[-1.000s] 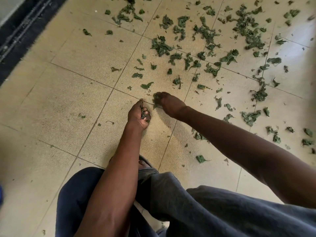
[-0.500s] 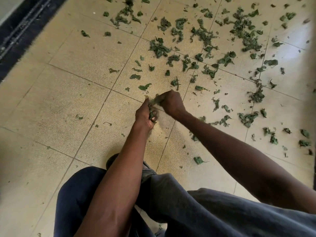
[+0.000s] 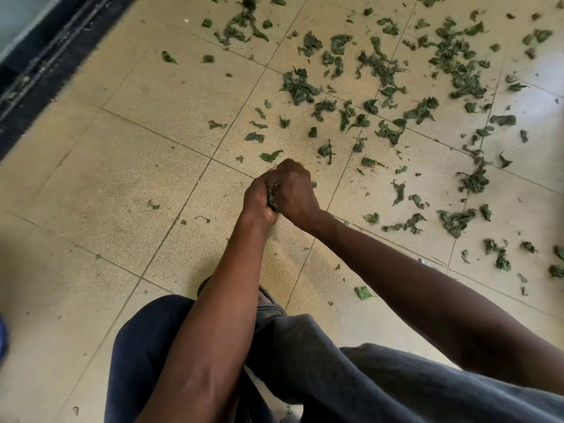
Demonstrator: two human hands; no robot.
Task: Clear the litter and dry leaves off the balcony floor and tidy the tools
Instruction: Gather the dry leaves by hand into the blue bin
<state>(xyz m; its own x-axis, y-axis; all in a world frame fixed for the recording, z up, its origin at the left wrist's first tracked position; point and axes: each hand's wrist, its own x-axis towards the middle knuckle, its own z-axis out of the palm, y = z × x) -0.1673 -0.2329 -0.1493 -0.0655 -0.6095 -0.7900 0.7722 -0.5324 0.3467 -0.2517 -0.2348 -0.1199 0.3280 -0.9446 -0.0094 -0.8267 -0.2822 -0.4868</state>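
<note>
Head view: a wad of leaves is held in the left hand, fingers curled round it; the right hand is pressed against it, fingers curled in, whether a leaf is pinched cannot be told. Many more leaves are scattered over the tiled floor ahead and to the right. Leaves are judged light, limp and crumbly, easily dropped or blown; best pinched in clumps or raked together, then kept enclosed in the fist, not squeezed hard
</note>
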